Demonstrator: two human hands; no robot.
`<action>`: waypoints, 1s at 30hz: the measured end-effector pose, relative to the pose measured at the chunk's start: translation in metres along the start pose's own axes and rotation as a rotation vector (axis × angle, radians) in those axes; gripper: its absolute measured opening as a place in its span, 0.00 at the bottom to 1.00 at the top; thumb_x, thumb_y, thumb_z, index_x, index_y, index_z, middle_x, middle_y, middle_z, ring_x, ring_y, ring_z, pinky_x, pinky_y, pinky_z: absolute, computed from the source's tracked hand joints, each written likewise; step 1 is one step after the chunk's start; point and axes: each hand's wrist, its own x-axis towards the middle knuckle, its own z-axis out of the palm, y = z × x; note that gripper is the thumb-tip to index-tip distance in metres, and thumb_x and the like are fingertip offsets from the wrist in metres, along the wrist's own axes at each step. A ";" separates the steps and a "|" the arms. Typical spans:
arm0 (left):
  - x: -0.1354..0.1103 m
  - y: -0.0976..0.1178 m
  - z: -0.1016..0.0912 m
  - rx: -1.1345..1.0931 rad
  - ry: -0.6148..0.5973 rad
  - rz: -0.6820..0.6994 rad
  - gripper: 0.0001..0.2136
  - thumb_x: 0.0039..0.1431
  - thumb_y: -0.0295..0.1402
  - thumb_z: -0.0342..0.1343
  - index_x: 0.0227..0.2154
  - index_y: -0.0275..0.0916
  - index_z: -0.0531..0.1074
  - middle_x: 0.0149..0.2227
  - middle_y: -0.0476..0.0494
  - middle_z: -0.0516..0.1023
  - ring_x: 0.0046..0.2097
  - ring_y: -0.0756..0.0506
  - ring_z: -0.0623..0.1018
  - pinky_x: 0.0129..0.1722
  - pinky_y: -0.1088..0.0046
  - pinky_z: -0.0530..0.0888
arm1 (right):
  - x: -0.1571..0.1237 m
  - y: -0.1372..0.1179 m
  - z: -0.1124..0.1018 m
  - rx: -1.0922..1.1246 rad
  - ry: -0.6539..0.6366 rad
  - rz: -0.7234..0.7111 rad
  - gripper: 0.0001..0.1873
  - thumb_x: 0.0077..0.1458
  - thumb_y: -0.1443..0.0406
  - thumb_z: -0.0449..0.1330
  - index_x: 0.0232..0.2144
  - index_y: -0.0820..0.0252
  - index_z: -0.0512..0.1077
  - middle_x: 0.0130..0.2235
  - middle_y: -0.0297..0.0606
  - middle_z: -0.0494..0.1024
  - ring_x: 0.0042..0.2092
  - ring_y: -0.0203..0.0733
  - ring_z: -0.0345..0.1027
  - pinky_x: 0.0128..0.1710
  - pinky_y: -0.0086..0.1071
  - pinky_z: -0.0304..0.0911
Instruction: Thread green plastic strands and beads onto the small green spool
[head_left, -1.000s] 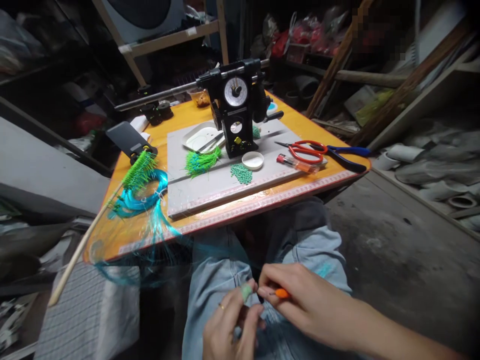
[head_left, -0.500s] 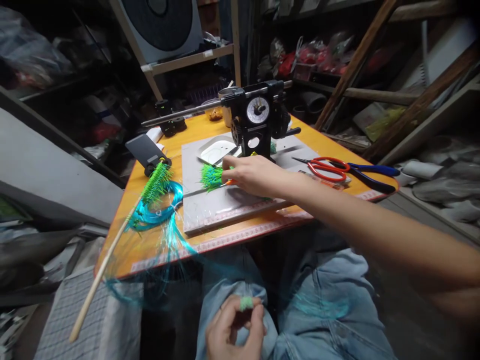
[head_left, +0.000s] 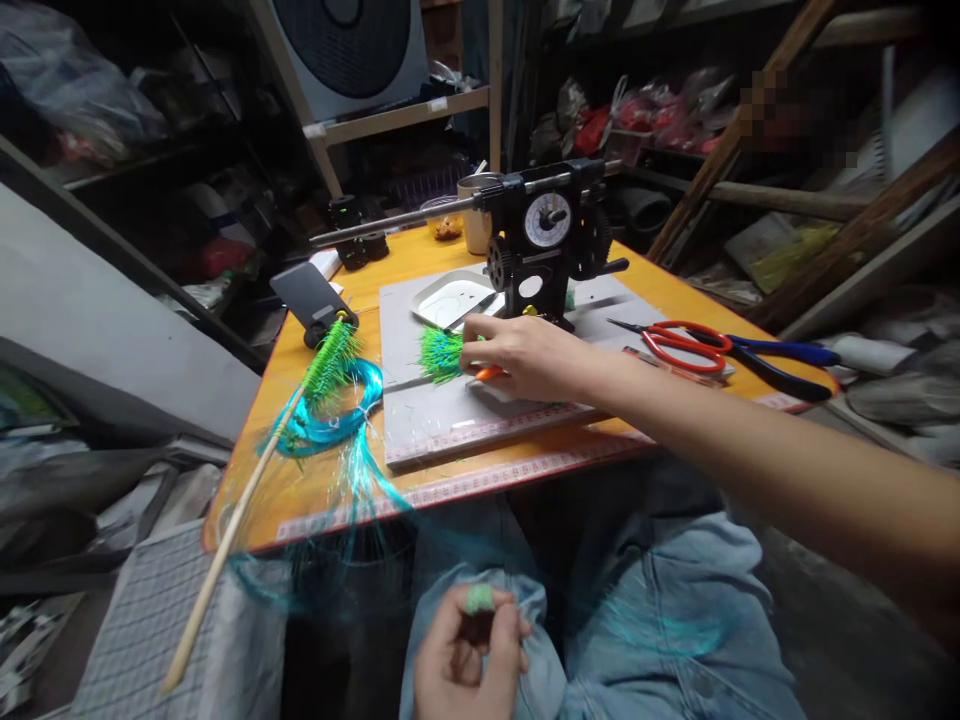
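Observation:
My right hand (head_left: 521, 355) reaches over the grey board (head_left: 420, 440), its fingers curled down at the right end of a bristly green and blue bundle (head_left: 441, 354). What its fingertips grip is hidden. An orange piece (head_left: 490, 373) shows just under that hand. Low over my lap is my left hand (head_left: 469, 660), thumb and index finger pinched together, with green tape (head_left: 479, 599) wrapped round a finger. Anything in that pinch is too small to make out. A wooden stick with green bristles (head_left: 330, 360) leans across a coil of shiny blue strands (head_left: 319, 432).
A black geared device with a dial (head_left: 547, 220) and a long rod stands behind my right hand. A white tray (head_left: 431, 300) lies beside it. To the right are red-handled scissors (head_left: 686, 345) and blue-handled pliers (head_left: 787, 352). Loose blue strands hang over the table's front edge.
The whole view has shifted, so the table sits slightly farther right. My right hand stays by the bristly bundle. My left hand remains pinched over my lap.

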 end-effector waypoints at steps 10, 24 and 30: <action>0.004 0.032 0.009 -0.298 -0.053 0.095 0.11 0.53 0.40 0.63 0.24 0.39 0.71 0.24 0.51 0.72 0.31 0.50 0.71 0.36 0.79 0.68 | -0.079 -0.081 -0.030 0.082 0.113 -0.278 0.11 0.65 0.71 0.48 0.40 0.62 0.70 0.35 0.39 0.73 0.32 0.36 0.63 0.26 0.31 0.56; -0.026 0.028 0.033 -0.174 0.021 0.193 0.11 0.47 0.42 0.67 0.25 0.41 0.73 0.20 0.55 0.71 0.24 0.53 0.70 0.26 0.83 0.68 | -0.133 -0.126 -0.023 0.522 0.275 0.162 0.09 0.61 0.70 0.55 0.38 0.66 0.75 0.31 0.41 0.72 0.30 0.36 0.64 0.26 0.28 0.58; -0.039 0.014 0.042 -0.041 0.046 0.228 0.10 0.47 0.40 0.67 0.25 0.41 0.74 0.23 0.51 0.74 0.26 0.51 0.74 0.28 0.81 0.73 | -0.147 -0.164 0.010 1.630 0.233 0.843 0.10 0.58 0.60 0.61 0.36 0.59 0.78 0.30 0.33 0.69 0.23 0.27 0.58 0.18 0.22 0.52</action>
